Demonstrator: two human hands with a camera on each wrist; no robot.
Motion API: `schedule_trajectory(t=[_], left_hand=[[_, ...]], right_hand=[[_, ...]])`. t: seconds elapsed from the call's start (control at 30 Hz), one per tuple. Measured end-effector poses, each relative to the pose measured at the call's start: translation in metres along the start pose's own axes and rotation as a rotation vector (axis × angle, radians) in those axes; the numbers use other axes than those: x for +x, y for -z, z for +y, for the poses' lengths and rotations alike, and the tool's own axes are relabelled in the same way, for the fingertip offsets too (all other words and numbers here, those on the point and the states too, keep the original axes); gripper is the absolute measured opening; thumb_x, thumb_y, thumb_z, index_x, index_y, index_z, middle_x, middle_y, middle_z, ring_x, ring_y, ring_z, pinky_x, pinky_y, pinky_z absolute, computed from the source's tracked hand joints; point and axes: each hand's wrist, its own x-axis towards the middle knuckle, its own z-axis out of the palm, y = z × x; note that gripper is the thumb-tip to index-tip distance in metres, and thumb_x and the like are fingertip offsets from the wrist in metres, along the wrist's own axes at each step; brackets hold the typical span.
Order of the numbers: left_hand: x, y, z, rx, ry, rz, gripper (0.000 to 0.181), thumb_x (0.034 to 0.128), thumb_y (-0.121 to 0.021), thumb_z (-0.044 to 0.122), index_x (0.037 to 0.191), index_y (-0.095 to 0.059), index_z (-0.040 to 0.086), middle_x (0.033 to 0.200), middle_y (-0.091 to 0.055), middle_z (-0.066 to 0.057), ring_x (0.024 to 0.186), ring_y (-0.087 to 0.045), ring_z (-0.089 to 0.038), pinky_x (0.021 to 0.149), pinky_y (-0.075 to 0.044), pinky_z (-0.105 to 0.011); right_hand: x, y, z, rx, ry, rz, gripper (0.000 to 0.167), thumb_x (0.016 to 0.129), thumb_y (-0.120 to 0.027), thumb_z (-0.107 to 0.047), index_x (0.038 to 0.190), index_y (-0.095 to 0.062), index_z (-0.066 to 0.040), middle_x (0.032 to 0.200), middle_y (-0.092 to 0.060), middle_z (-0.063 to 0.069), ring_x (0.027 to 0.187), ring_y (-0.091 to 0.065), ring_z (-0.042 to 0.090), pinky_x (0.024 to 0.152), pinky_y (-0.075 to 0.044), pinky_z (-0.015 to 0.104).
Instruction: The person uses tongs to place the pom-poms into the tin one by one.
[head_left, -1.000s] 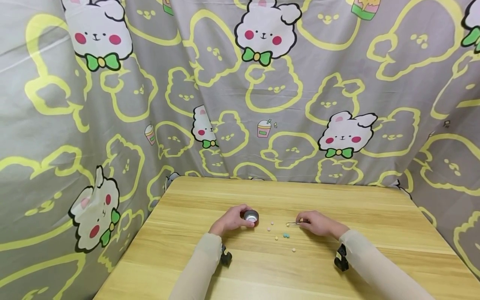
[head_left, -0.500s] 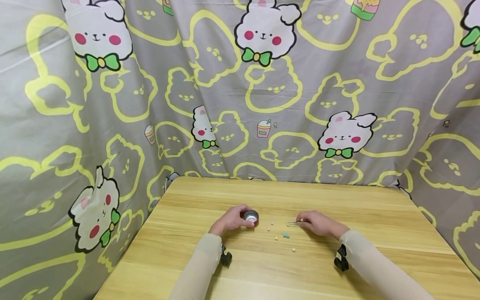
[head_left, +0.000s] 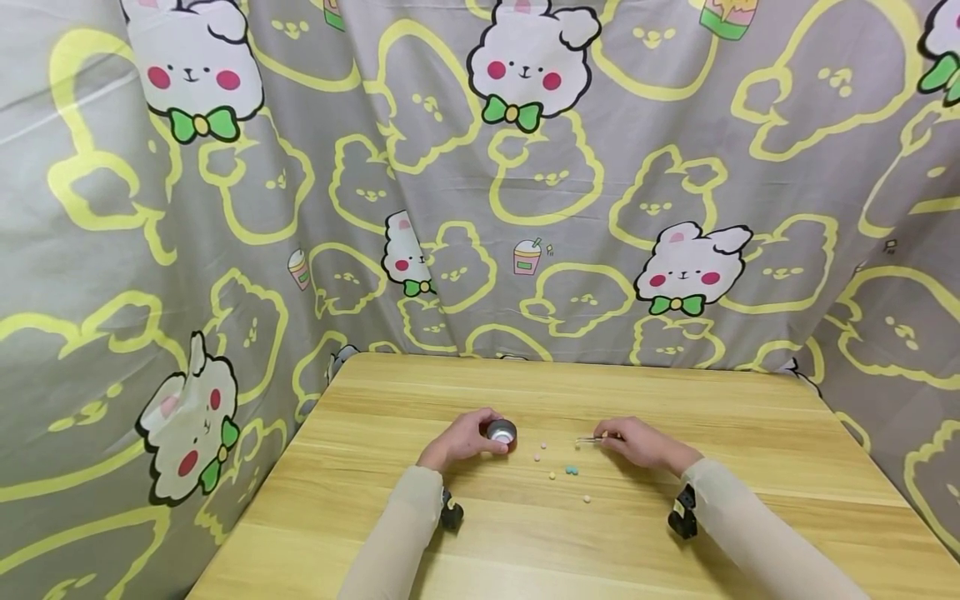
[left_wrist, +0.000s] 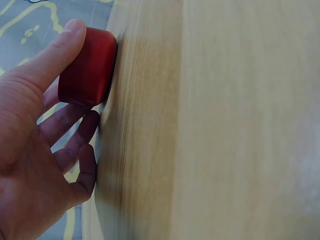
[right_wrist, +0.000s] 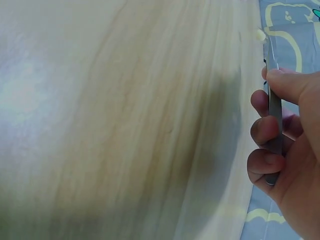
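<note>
1. On the counter (head_left: 480, 533): red cup (left_wrist: 89, 67), your left fingers (left_wrist: 87, 159) curled round it.
2. Tweezers (right_wrist: 275, 111), pinched by your right fingers (right_wrist: 264, 130); yellow bead (right_wrist: 260, 35) at tip.
3. Step, apparently: bead pickup; next calls for steady pressure.

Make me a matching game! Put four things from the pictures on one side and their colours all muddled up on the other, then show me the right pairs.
Things:
1. The tweezers in the right hand
2. The outside of the small cup in the left hand
3. The bead at the tips of the tweezers
4. The big bows on the curtain

Colours:
A. Pale yellow
B. Mostly green
C. Silvery grey
D. Red

Right pairs:
1-C, 2-D, 3-A, 4-B
</note>
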Motion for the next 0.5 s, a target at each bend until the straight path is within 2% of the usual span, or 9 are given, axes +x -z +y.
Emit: schedule_trajectory(t=[0.2, 0.37, 0.5], left_hand=[[-0.0001, -0.0004, -0.0001, 0.012, 0.002, 0.000, 0.047, 0.0770, -0.080, 0.027, 0.117, -0.061, 0.011, 0.105, -0.061, 0.001, 0.099, -0.054, -0.016, 0.088, -0.042, -0.036], [0.0003, -0.0005, -0.0001, 0.005, 0.001, -0.001, 0.046, 0.0770, -0.080, 0.027, 0.116, -0.061, 0.012, 0.104, -0.061, 0.002, 0.098, -0.054, -0.016, 0.087, -0.042, -0.036], [0.0007, -0.0004, -0.0009, 0.002, 0.008, -0.003, 0.047, 0.0769, -0.080, 0.028, 0.117, -0.061, 0.012, 0.105, -0.061, 0.002, 0.098, -0.054, -0.015, 0.087, -0.042, -0.035]], right_hand=[[0.0027, 0.0047, -0.0053, 0.007, 0.019, 0.022, 0.014, 0.097, -0.053, -0.010, 0.106, -0.064, -0.011, 0.085, -0.060, -0.003, 0.070, -0.048, 0.007, 0.063, -0.041, 0.030], [0.0058, 0.0078, -0.0083, 0.036, 0.007, 0.017, 0.016, 0.098, -0.051, -0.011, 0.107, -0.064, -0.011, 0.078, -0.058, 0.001, 0.063, -0.044, 0.007, 0.058, -0.039, 0.027], [0.0096, 0.0098, -0.0106, 0.042, 0.014, 0.016, 0.016, 0.098, -0.051, -0.012, 0.108, -0.064, -0.010, 0.084, -0.061, 0.004, 0.067, -0.048, 0.007, 0.060, -0.041, 0.028]])
